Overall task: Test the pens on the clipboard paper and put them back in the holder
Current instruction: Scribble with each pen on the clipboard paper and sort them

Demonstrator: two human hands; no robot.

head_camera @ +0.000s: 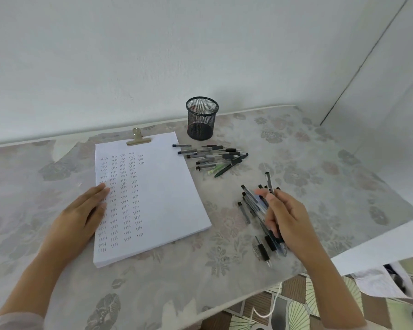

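Head view: left grip (81,215) released, flat on paper (167,186); right grip (289,220) grasping pen bundle (250,195).

Lower left, the left grip (81,210) rests flat on the clipboard paper (162,186); right of centre, the right grip (289,220) holds a bunch of pens (253,203). Beside the black mesh holder (202,119) lie loose pens (212,158).
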